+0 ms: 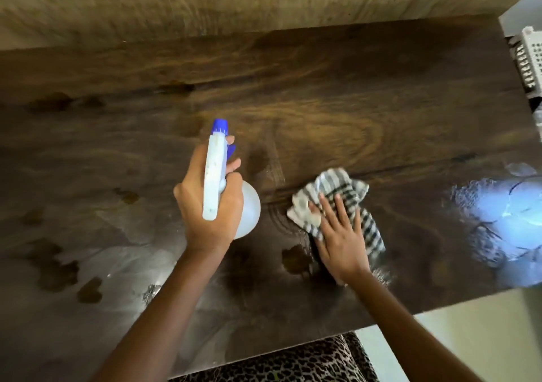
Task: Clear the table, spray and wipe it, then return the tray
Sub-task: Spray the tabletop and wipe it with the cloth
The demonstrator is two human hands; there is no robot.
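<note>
You spray and wipe the wet desk [322, 94].

Left hand [209, 205] grips the light, slick spray bottle [215, 173] at its neck; right hand [340, 235] lies flat, pressing the limp cloth [337, 188].

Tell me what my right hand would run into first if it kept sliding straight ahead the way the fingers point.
Probably nothing solid: the right hand lies flat on the striped cloth, fingers aimed up-left. Past the cloth's bunched far edge, only bare wet table shows before the back wall.
</note>
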